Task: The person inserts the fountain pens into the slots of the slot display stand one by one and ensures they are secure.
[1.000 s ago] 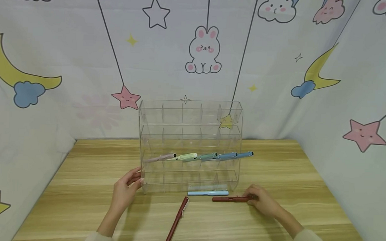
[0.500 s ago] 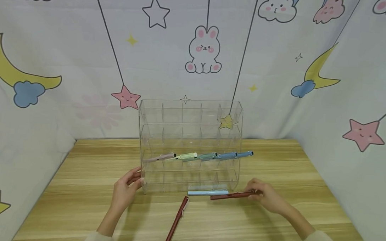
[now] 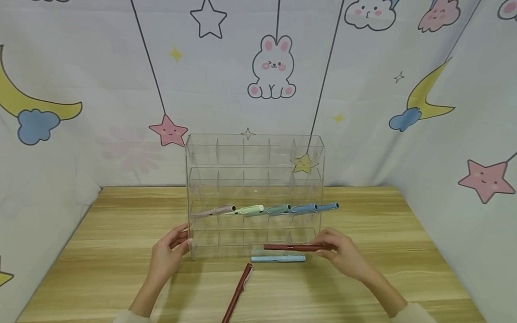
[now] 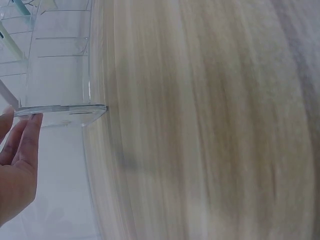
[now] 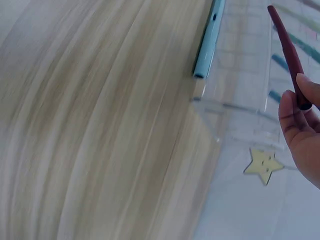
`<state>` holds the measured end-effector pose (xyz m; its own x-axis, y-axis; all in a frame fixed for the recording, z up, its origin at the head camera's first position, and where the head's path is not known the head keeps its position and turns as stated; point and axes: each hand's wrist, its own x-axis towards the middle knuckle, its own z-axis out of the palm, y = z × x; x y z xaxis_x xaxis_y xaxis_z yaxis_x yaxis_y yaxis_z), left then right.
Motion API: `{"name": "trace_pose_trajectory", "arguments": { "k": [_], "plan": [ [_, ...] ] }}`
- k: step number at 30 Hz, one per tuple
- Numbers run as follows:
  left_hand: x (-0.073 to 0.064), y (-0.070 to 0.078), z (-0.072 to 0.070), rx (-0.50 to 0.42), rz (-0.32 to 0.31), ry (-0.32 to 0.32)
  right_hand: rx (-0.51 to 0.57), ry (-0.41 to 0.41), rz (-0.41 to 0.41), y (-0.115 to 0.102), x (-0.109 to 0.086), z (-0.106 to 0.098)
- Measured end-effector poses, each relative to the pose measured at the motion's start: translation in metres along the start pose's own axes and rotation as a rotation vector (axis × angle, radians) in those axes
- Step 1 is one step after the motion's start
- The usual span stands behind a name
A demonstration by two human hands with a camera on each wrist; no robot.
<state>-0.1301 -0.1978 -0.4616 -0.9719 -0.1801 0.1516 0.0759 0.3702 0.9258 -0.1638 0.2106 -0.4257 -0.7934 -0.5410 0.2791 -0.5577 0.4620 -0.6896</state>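
Observation:
My right hand (image 3: 345, 252) pinches a dark red pen (image 3: 289, 247) near its clip end. The pen lies level before the lowest tier of a clear acrylic pen rack (image 3: 254, 152), above a light blue pen (image 3: 278, 259) on the table. In the right wrist view the dark red pen (image 5: 290, 50) sits between thumb and fingers. My left hand (image 3: 169, 251) touches the rack's left side; in the left wrist view its fingers (image 4: 31, 137) reach the side panel's outer face. Another dark red pen (image 3: 236, 296) lies slanted on the table in front.
Several pens, among them a mauve one (image 3: 218, 210), a pale green one (image 3: 250, 210) and a dark green one (image 3: 278, 209), rest in one rack tier, caps facing right. The wooden table (image 3: 123, 252) meets a printed cloth (image 3: 137, 81) behind the rack.
My right hand has lifted the dark red pen off the table and moved it up and left, toward the rack's lowest tier. The left hand and the rack stay in place.

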Motion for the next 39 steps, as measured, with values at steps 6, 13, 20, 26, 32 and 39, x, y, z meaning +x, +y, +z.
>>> {"name": "trace_pose_trajectory", "arguments": {
  "k": [6,13,20,26,32,39],
  "plan": [
    [0.0,0.0,0.0,0.009,0.023,0.008,0.023,0.017,-0.008,-0.019,0.023,0.022],
    [0.0,0.001,0.001,-0.002,0.031,0.01,-0.002,0.033,-0.031,-0.036,0.047,0.049],
    [-0.001,0.002,0.001,-0.018,0.032,0.011,-0.002,0.019,-0.049,-0.049,0.064,0.07],
    [-0.001,0.003,0.001,-0.011,0.026,0.013,0.034,0.031,-0.019,-0.061,0.074,0.086],
    [-0.001,0.001,0.0,-0.002,0.024,0.008,0.06,0.083,-0.01,-0.072,0.081,0.102],
    [0.0,0.0,0.001,0.011,0.023,0.004,0.12,0.085,-0.013,-0.08,0.09,0.118]
  ]
}}
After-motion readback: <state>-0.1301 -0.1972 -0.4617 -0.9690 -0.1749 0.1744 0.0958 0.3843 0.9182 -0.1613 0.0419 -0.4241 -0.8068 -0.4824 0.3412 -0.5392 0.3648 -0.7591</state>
